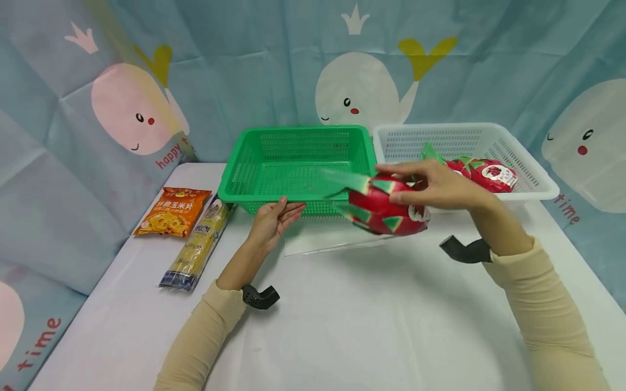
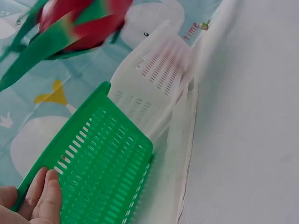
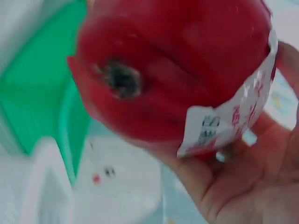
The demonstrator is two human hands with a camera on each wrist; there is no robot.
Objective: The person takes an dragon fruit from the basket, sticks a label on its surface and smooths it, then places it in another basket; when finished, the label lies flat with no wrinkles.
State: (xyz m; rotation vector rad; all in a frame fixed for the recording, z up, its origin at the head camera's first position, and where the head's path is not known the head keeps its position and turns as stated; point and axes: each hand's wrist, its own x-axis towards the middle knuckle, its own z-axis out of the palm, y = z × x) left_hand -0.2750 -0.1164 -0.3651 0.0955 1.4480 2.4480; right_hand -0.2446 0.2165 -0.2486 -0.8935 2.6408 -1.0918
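My right hand (image 1: pixel 432 184) grips a red dragon fruit (image 1: pixel 386 209) with green scale tips and a white label. It holds the fruit in the air over the near right side of the green basket (image 1: pixel 298 200). In the right wrist view the dragon fruit (image 3: pixel 173 70) fills the frame, its dark stem end showing. With thumb and fingers, my left hand (image 1: pixel 274 224) pinches the front rim of the green basket; in the left wrist view its fingers (image 2: pixel 46 196) lie against the slotted wall. No items show inside the green basket.
Right of it stands a white basket (image 1: pixel 533 190) holding more dragon fruit (image 1: pixel 489 175). On the left lie an orange snack bag (image 1: pixel 173 212) and a pack of noodles (image 1: pixel 199 244). A clear flat sheet (image 1: pixel 332 247) lies before the baskets. A patterned curtain (image 1: pixel 274 65) hangs behind.
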